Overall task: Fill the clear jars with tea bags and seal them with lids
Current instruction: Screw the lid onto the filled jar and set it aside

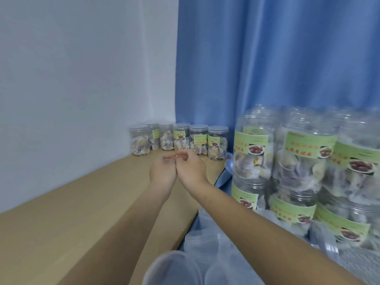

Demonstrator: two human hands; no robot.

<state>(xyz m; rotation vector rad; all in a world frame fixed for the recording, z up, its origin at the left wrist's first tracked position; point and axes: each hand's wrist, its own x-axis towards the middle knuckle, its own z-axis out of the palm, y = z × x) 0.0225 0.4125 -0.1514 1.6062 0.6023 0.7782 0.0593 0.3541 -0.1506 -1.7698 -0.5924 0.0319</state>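
Between touching hands [176, 167], any pinched thing is indiscernible.

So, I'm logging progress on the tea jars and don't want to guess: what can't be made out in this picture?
- Head view: whether the hands, left and right, pinch anything; the fingertips meet, too small to tell.
- Label text on the stacked jars: blurred.
- How many stacked jars: cut off by the right edge.
- Rounded pale objects at the bottom edge: blurred, cut off.
- Far lidded jars: contents too small to count.
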